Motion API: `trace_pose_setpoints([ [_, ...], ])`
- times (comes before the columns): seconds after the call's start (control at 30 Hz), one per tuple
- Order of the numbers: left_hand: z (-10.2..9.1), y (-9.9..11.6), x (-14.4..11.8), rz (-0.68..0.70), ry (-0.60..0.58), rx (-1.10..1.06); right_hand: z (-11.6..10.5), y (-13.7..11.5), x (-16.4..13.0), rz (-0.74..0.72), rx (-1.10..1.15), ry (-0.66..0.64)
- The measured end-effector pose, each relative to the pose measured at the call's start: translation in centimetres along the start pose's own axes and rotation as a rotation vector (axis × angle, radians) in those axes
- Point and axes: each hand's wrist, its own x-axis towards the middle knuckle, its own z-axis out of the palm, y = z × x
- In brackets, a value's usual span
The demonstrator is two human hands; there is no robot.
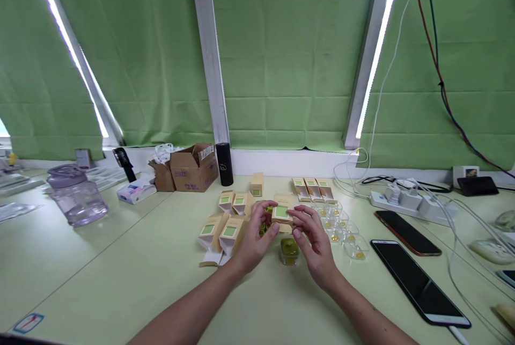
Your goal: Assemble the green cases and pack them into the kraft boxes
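A small tan carton (282, 200) with a pale green label is held between my two hands, its lower flap sticking out toward me. My left hand (257, 235) grips its left side with thumb and curled fingers. From the right, the fingertips of my right hand (316, 243) press on its edge, the thumb lower down. A small clear square jar with green contents (289, 251) stands on the table just below the carton. Green things partly show behind my left fingers. Tan cartons (229, 231) with open flaps lie to the left of my left hand.
Clear small cups with yellow bits (341, 224) stand right of my right hand. More cartons (313, 189) lie behind. Phones (418, 280), cables and a power strip (414, 204) occupy the right. A purple jug (78, 197), cardboard box (193, 168) and black bottle (224, 164) stand left.
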Motion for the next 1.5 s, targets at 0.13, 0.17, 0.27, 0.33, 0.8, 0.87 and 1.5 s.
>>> trace_pose_setpoints([
  [0.13,0.07,0.16,0.06,0.007,0.017,0.015,0.03,0.0,-0.01,-0.017,-0.006,0.014],
  [0.17,0.09,0.19,0.07,0.008,0.021,0.019,0.03,0.01,0.0,-0.022,-0.008,0.016],
  [0.27,0.14,0.22,0.05,0.011,0.03,0.033,0.04,0.03,0.03,-0.037,-0.013,0.016],
  [0.33,0.16,0.16,0.04,0.009,0.037,0.036,0.05,0.03,0.05,-0.049,-0.022,0.014],
  [0.8,0.3,0.03,0.15,0.032,0.065,0.084,0.31,-0.06,0.04,-0.032,-0.04,0.035],
  [0.87,0.31,-0.08,0.14,0.033,0.067,0.089,0.35,-0.09,0.1,-0.031,-0.042,0.045],
  [1.5,0.28,0.31,-0.11,0.072,0.03,0.105,0.49,0.17,0.17,-0.001,-0.059,0.095],
])
